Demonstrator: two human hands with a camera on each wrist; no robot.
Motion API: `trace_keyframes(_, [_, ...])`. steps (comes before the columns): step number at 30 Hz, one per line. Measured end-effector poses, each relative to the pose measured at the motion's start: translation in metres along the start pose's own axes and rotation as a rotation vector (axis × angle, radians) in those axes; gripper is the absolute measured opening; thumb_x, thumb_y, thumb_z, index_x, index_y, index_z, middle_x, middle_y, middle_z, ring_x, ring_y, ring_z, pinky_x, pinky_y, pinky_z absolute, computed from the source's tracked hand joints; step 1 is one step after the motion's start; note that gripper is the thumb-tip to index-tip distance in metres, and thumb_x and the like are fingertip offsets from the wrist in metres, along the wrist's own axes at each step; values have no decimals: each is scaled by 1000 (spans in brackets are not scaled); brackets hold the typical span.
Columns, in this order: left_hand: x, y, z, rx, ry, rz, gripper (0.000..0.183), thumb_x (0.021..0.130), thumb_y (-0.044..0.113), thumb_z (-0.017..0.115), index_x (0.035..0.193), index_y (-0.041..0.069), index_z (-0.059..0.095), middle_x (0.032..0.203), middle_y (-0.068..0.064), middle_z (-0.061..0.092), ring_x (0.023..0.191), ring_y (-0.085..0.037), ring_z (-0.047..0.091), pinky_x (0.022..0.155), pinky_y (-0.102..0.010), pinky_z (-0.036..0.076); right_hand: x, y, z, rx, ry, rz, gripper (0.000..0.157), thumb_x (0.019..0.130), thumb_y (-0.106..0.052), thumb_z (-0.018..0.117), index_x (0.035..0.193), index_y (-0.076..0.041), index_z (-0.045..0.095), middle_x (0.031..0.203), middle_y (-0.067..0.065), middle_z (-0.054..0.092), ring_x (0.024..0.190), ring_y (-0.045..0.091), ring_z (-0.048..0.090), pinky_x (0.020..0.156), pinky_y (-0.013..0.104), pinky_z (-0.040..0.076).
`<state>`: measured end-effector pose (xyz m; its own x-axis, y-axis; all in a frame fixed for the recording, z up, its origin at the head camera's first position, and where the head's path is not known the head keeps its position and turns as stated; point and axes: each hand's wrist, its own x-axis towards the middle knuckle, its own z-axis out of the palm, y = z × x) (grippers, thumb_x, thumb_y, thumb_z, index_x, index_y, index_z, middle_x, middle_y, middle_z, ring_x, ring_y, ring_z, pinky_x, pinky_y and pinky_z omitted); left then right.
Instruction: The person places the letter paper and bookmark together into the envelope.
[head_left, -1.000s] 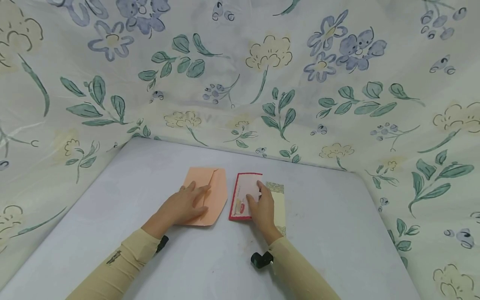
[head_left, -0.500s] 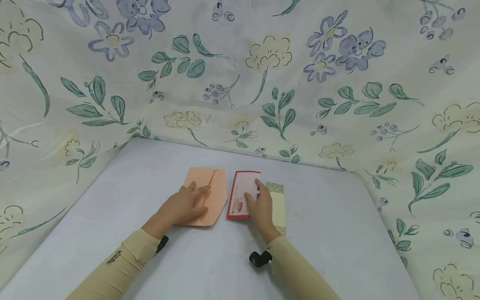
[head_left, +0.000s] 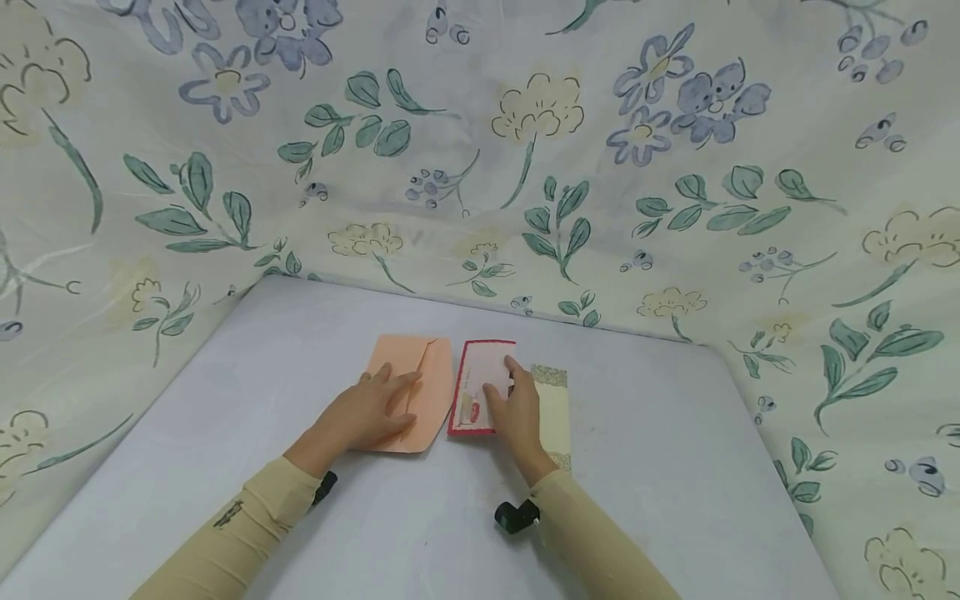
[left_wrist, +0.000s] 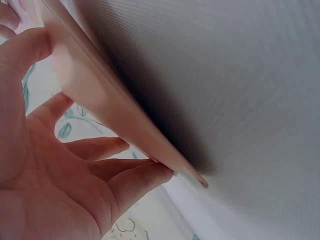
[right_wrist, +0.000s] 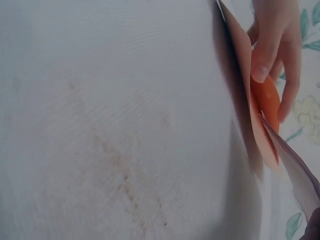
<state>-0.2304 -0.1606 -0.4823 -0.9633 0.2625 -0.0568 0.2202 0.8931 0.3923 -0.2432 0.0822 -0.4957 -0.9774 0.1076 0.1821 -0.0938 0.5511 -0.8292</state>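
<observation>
A peach paper envelope (head_left: 437, 392) lies on the white table, its pointed flap side facing right. My left hand (head_left: 366, 412) rests on it with spread fingers; the left wrist view has the fingertips on the upper face of the envelope (left_wrist: 100, 95). A pale pink card (head_left: 487, 358) with a red border is held by my right hand (head_left: 519, 417), thumb on top near its right side. The card's left edge meets the envelope's right edge. In the right wrist view the card (right_wrist: 297, 175) reaches into the gap at the envelope's raised edge (right_wrist: 245, 65).
To the right lies a cream card (head_left: 555, 417) with patterned ends, partly behind my right hand. A floral cloth (head_left: 480, 167) hangs behind and beside the table (head_left: 660, 467). Brown specks (right_wrist: 125, 180) mark the tabletop.
My right hand has moved the red-bordered card slightly left, up to the envelope's edge. The left hand and the envelope have stayed in place.
</observation>
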Motion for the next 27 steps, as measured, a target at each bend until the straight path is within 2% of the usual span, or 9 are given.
trace_keyframes(12, [-3,0,-3,-16,1,9,69,94,41,68,154,17,45,155,-37,31,134,-67,33,101,-72,39,-1,-8,6,3,2,-21,59,94,-12,72,148,-2,50,136,17,59,109,28,61,94,43,53])
trace_keyframes(27, [0,-3,1,-10,-1,7,69,94,42,67,155,18,45,156,-36,31,135,-66,34,102,-72,38,-2,-8,13,12,3,-61,59,94,-13,72,147,-1,49,133,16,60,104,25,60,90,42,53])
